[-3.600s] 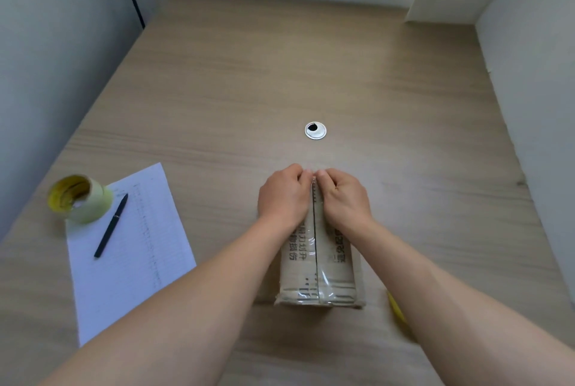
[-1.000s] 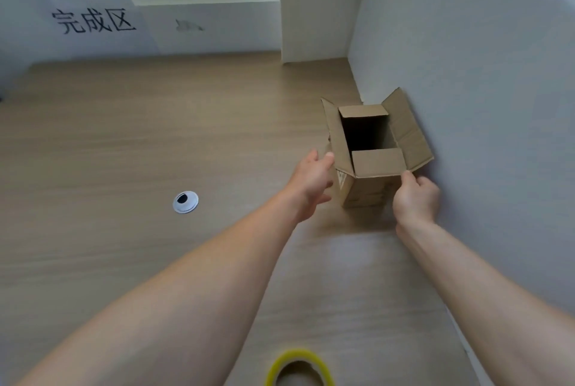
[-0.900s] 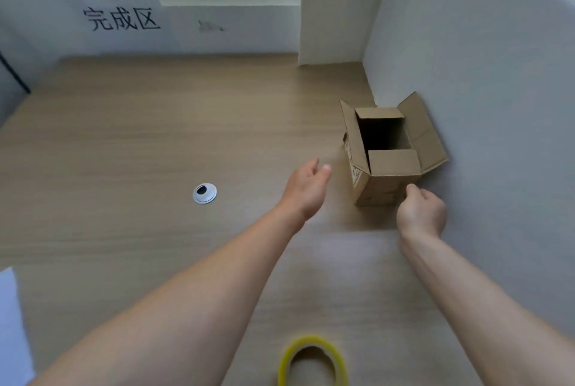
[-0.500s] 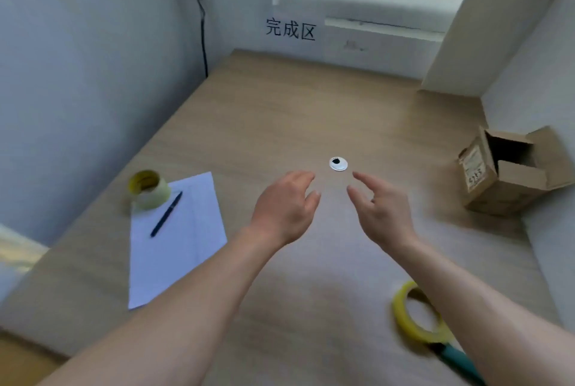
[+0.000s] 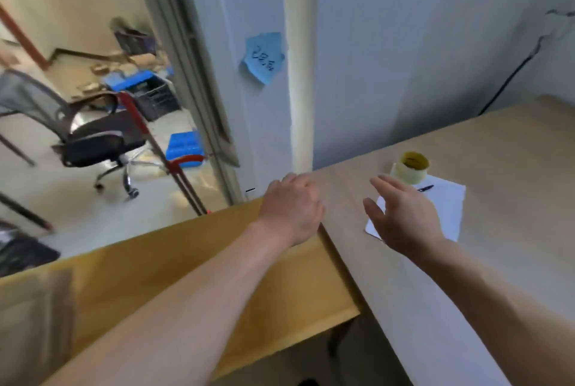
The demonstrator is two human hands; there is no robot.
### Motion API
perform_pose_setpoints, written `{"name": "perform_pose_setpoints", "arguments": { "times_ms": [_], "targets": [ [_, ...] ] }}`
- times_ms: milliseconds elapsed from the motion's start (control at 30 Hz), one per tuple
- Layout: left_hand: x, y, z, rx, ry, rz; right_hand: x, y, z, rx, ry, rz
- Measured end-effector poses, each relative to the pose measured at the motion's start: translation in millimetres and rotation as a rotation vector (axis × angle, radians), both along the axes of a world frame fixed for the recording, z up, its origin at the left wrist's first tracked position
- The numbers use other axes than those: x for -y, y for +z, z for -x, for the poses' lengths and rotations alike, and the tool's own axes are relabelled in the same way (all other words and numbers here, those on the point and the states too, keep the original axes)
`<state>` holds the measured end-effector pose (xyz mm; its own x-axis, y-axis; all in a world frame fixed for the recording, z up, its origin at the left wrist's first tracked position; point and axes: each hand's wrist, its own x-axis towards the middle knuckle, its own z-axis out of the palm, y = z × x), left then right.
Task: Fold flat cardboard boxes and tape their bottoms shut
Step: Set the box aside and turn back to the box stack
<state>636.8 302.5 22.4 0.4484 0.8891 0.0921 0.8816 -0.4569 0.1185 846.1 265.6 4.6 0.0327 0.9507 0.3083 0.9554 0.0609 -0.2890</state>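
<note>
Pale blue-grey walls (image 5: 404,43) meet a wooden table (image 5: 513,168); beyond, a black office chair (image 5: 90,137) stands on a sunlit floor (image 5: 93,214).

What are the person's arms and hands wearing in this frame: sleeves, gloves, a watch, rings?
Nothing that shows. The left hand and right hand are bare, with no gloves, rings or markings visible. Both forearms are uncovered up to the picture's edge, with no sleeve, watch or wristband in view.

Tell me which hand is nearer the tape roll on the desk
Right. The right hand hovers just below-left of the tape roll; the left hand is farther left, at the desk's corner.
</note>
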Motion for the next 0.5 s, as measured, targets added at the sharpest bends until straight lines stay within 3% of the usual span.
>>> {"name": "perform_pose_setpoints", "arguments": {
  "times_ms": [300, 500],
  "targets": [
    [131.5, 0.9, 183.5, -0.01, 0.466, -0.032, 45.2, -0.1, 180.6, 0.019, 0.45, 0.061],
    [211.2, -4.8, 288.0, -0.004, 0.711, -0.038, 84.1, 3.6, 285.9, 0.047, 0.638, 0.049]
  ]
}}
